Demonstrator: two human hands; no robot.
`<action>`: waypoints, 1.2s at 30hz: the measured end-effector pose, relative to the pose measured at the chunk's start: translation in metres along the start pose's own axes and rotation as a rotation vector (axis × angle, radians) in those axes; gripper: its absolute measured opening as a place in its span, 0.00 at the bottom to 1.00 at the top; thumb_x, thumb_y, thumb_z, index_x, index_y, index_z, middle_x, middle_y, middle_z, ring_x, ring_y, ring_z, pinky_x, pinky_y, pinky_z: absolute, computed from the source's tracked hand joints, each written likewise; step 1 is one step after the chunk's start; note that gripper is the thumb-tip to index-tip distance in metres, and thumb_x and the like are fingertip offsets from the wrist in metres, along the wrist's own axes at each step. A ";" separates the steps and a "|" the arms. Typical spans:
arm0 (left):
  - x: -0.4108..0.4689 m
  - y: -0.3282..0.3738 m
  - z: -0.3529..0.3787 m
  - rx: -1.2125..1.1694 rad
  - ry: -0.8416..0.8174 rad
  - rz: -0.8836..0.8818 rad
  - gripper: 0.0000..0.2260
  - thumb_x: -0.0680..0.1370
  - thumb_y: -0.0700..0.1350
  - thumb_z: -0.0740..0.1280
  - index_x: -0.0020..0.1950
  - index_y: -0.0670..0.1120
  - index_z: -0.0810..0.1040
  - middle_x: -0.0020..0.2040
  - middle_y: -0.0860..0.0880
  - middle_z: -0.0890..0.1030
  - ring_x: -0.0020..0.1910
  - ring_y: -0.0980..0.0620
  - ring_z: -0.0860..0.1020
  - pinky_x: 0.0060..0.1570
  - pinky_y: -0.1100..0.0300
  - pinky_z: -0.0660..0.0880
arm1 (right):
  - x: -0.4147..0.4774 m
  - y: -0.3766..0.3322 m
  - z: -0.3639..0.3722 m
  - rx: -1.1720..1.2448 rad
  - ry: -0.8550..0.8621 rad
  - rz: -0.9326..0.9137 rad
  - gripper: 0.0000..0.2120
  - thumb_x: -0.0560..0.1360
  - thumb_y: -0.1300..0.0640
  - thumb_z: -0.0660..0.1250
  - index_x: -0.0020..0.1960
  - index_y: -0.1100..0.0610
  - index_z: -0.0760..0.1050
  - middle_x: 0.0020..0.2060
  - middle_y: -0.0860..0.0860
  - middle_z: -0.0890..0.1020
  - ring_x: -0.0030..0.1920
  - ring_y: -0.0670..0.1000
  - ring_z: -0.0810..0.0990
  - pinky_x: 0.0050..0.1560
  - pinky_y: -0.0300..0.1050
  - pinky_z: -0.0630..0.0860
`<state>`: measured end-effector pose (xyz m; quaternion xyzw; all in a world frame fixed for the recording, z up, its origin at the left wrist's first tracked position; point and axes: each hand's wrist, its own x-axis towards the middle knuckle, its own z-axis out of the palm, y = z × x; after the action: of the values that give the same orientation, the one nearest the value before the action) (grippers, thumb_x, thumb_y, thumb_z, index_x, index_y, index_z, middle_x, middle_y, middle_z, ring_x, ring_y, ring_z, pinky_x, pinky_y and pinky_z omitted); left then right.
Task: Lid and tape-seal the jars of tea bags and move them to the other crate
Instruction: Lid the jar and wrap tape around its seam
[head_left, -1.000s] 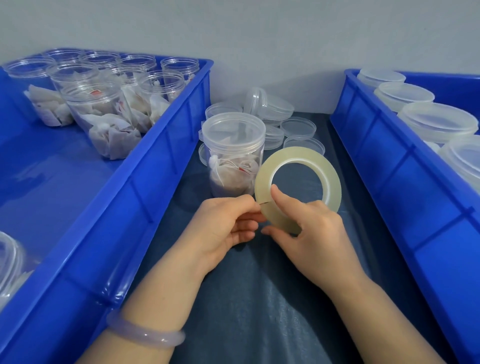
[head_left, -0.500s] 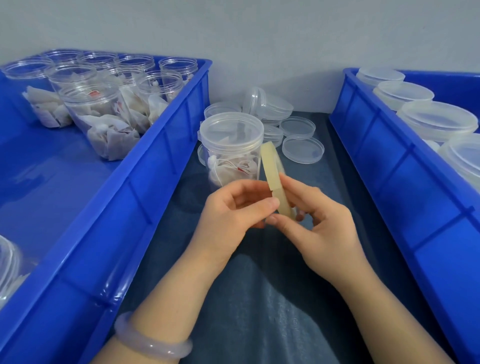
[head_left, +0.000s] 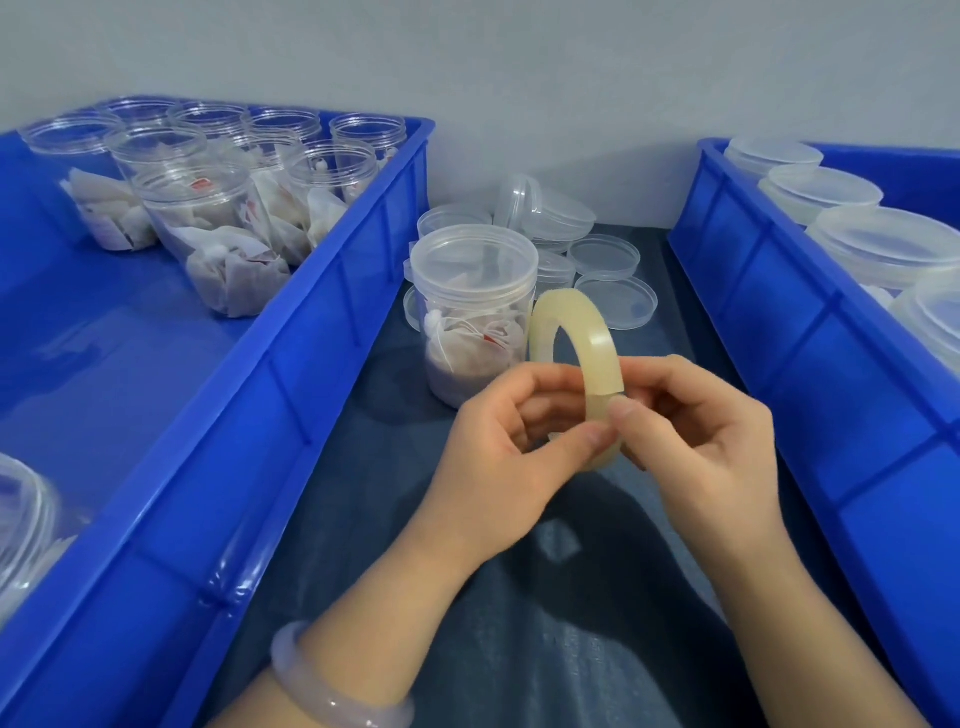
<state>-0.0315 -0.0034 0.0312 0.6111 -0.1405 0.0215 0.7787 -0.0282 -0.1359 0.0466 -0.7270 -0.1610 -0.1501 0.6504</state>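
A pale roll of clear tape (head_left: 589, 353) stands edge-on between both hands, above the dark cloth. My left hand (head_left: 498, 462) grips its lower part, thumb pressed on the outer band. My right hand (head_left: 696, 441) holds the roll from the right, its thumb tip meeting the left thumb on the tape. Just behind the hands stands a lidded clear jar of tea bags (head_left: 472, 312). Several open jars of tea bags (head_left: 208, 228) fill the far end of the left blue crate (head_left: 322, 332). Lidded jars (head_left: 883, 244) sit in the right blue crate (head_left: 779, 322).
Loose clear lids (head_left: 602, 254) lie in a pile behind the lidded jar, near the grey wall. Another jar (head_left: 21, 525) shows at the near left edge inside the left crate. Dark cloth (head_left: 519, 623) covers the strip between the crates.
The tape roll turned from face-on to edge-on and was lifted slightly. Both thumbs have come together on its outer band.
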 end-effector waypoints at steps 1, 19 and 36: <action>0.000 0.002 0.000 0.009 -0.004 0.002 0.12 0.68 0.40 0.73 0.49 0.48 0.79 0.45 0.50 0.85 0.46 0.53 0.83 0.45 0.63 0.78 | 0.000 0.000 -0.001 0.026 -0.005 -0.006 0.09 0.67 0.61 0.67 0.46 0.54 0.81 0.32 0.62 0.76 0.30 0.44 0.74 0.30 0.32 0.71; -0.003 0.024 -0.025 0.794 0.072 0.271 0.16 0.67 0.54 0.65 0.40 0.43 0.84 0.29 0.52 0.81 0.28 0.56 0.77 0.28 0.69 0.71 | 0.003 0.009 -0.010 -0.383 -0.112 -0.304 0.08 0.66 0.62 0.73 0.45 0.61 0.83 0.43 0.51 0.82 0.37 0.47 0.81 0.40 0.39 0.79; -0.004 0.021 -0.021 0.832 0.110 0.174 0.12 0.65 0.54 0.68 0.36 0.46 0.84 0.27 0.56 0.78 0.26 0.59 0.75 0.28 0.70 0.70 | 0.003 0.017 -0.010 -0.500 -0.137 -0.329 0.09 0.65 0.66 0.70 0.44 0.61 0.84 0.39 0.51 0.82 0.39 0.45 0.79 0.41 0.32 0.76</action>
<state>-0.0351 0.0224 0.0455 0.8568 -0.1291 0.1747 0.4676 -0.0182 -0.1473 0.0338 -0.8372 -0.2781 -0.2390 0.4059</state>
